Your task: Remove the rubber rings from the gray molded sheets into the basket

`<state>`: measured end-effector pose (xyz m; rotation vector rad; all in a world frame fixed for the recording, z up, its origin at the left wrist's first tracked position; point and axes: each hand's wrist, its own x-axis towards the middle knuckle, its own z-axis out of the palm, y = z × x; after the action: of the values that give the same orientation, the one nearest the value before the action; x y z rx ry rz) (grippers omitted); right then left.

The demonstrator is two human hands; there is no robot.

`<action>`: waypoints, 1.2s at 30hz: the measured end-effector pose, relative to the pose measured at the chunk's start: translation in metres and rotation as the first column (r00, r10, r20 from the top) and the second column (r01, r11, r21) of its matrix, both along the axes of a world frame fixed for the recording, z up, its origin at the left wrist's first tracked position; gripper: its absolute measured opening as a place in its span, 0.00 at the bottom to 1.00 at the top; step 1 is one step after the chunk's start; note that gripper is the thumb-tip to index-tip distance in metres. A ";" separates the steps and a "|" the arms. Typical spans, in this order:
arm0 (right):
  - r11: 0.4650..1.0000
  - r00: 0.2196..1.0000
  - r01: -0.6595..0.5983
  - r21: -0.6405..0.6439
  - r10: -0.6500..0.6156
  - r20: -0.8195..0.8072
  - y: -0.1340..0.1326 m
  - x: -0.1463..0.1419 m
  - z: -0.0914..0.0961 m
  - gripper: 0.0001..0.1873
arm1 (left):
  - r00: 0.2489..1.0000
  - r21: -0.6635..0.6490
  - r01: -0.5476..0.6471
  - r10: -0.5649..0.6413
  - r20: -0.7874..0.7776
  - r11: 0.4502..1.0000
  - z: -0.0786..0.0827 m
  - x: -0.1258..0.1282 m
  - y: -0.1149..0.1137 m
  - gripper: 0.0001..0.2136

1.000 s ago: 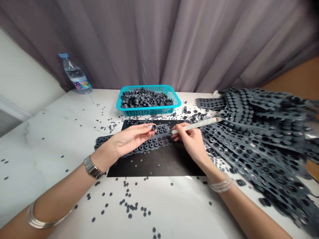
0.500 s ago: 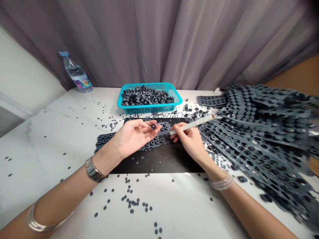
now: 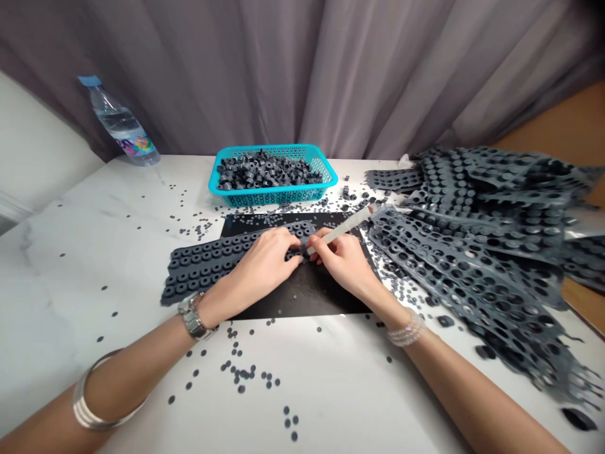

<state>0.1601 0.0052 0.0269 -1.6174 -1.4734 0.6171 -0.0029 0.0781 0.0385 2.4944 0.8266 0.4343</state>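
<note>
A dark grey rubber sheet [image 3: 208,261] studded with rings lies across a black mat [image 3: 302,290] on the white marble table. My left hand [image 3: 265,265] rests palm down on the sheet's right end, fingers curled and pressing on it. My right hand [image 3: 343,258] is closed round a thin white stick tool [image 3: 343,228], whose tip meets the sheet just beside my left fingertips. A turquoise basket [image 3: 326,180] holding several loose grey rings stands behind the mat.
A large heap of punched grey sheets [image 3: 482,252] covers the table's right side. Small grey discs [image 3: 241,375] lie scattered over the table. A water bottle [image 3: 120,129] stands at the back left, against a grey curtain.
My left hand held up a single ring between its fingers; it has since come down flat onto the sheet. My right hand with the stick has moved left to meet it.
</note>
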 end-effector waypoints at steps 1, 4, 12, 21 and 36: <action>1.000 1.000 0.003 0.007 -0.003 0.005 0.000 0.000 0.000 0.14 | 0.999 0.058 0.037 -0.035 -0.030 0.998 0.000 0.001 -0.001 0.08; 1.000 0.999 -0.003 0.023 0.002 0.043 0.000 0.000 0.000 0.13 | 0.993 0.154 0.083 -0.068 -0.100 0.984 -0.002 0.005 -0.004 0.07; 0.991 0.962 -0.048 0.122 0.014 0.271 0.000 -0.009 0.000 0.13 | 0.995 0.110 0.091 -0.086 -0.050 0.990 -0.001 0.007 -0.007 0.09; 0.996 0.996 0.087 0.024 -0.086 -0.017 0.002 -0.002 0.000 0.14 | 0.777 -0.813 0.029 0.498 0.384 0.581 0.027 -0.025 0.005 0.04; 0.978 0.949 0.200 0.060 -0.178 -0.261 0.001 0.007 -0.001 0.17 | 0.720 -0.944 0.329 0.652 0.238 -0.019 0.027 -0.014 -0.001 0.06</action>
<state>0.1675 0.0065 0.0258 -1.5279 -1.1272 0.6176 -0.0167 0.0768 0.0655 0.6089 0.6964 0.4911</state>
